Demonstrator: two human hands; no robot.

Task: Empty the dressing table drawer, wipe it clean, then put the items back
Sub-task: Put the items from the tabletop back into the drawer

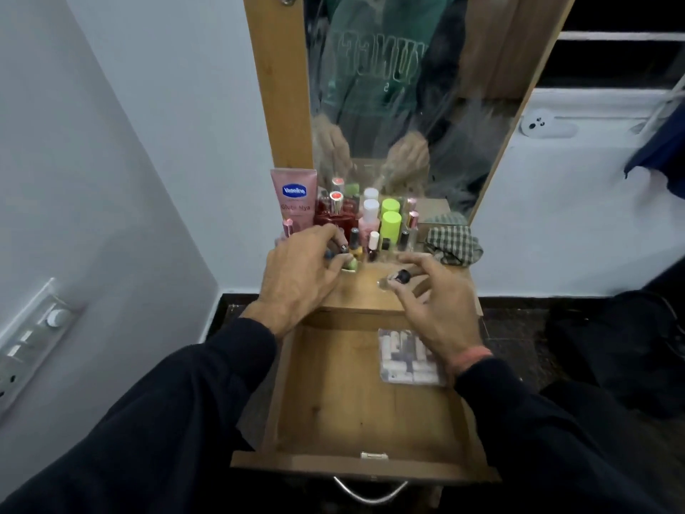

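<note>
White walls close in a narrow wooden dressing table point(374, 294), with a tall mirror point(407, 105) in a wood frame rising at 12 o'clock. On the tabletop just under the mirror stands a crowd of cosmetics: a pink Vaseline tube point(293, 196) at 11 o'clock of the group, red perfume bottles point(335, 217) beside it, two lime-green capped bottles point(391, 221) toward 1 o'clock, and small nail polish bottles point(365, 244) in the front row. A checked cloth point(453, 244) lies bunched at 3 o'clock of the cosmetics, on the table's far right corner. The drawer point(356, 398) is pulled out toward 6 o'clock, its wooden floor mostly bare; a clear plastic packet point(407, 356) of small pale items lies at its 1 o'clock corner, partly under the right wrist. The left hand point(300, 276) reaches over the tabletop, fingers curled around small bottles at the front of the cluster. The right hand point(433, 302) pinches a small black-capped bottle point(400, 278) over the table's front edge. A switch panel point(33, 343) sits on the wall at 9 o'clock.
</note>
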